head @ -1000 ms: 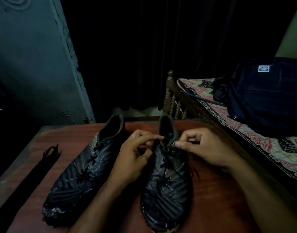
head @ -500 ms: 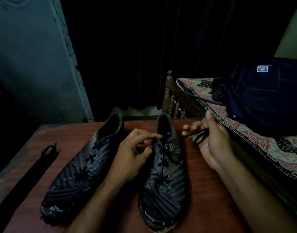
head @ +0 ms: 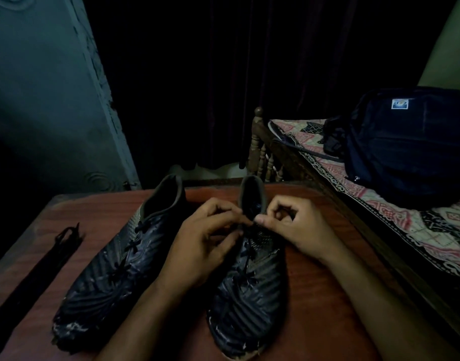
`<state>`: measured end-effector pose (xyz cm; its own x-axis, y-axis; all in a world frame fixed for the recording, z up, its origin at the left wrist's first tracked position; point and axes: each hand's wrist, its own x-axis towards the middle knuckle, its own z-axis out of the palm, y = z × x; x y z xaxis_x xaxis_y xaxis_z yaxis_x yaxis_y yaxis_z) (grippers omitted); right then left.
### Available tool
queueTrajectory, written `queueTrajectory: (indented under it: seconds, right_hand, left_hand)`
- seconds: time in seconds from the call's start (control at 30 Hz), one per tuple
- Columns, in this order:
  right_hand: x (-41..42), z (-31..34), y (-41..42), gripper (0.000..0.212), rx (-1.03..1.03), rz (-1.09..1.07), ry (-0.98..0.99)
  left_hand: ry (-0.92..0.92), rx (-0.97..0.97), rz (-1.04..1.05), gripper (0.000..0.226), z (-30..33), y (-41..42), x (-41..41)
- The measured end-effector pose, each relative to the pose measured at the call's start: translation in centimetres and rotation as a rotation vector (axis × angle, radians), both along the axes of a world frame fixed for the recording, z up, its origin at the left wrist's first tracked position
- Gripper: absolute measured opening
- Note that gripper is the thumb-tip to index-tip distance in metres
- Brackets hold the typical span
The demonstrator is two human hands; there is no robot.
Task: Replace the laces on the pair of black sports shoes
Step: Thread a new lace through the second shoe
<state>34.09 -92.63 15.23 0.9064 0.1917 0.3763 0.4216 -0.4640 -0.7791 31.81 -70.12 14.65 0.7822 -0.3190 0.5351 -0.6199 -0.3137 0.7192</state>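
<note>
Head view: left hand (head: 206, 241) and right hand (head: 292, 225) pinching lace (head: 245, 252) at top of right shoe (head: 249, 282) on table (head: 317, 295), probably unlacing; next, drawing ends free of eyelets.

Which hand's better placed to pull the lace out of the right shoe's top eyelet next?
Right hand: it pinches the lace at the top of the right shoe. The left hand sits beside it, bracing the shoe.

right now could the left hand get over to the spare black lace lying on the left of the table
Probably yes. The left hand is busy pinching at the right shoe, but only the left shoe lies between it and the spare lace, low enough to reach over.
</note>
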Motion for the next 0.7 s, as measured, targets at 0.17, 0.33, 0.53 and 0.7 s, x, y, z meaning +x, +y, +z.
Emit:
queueTrajectory:
  seconds: [0.17,0.33,0.53,0.7]
  right_hand:
    - [-0.1,0.2,-1.0,0.035,0.001,0.075,0.102]
    - [0.1,0.2,-1.4,0.021,-0.029,0.132,0.175]
    - [0.5,-0.1,-1.3,0.017,-0.016,0.151,0.152]
    - [0.4,-0.1,-1.2,0.022,-0.016,0.162,0.147]
  left_hand:
    - [-0.077,0.077,0.031,0.013,0.1,-0.2,0.0]
    - [-0.044,0.073,0.018,0.013,0.5,-0.3,-0.4]
    - [-0.122,0.252,0.005,0.031,0.4,-0.1,-0.4]
    - [-0.303,0.400,0.078,0.024,0.2,-0.3,0.0]
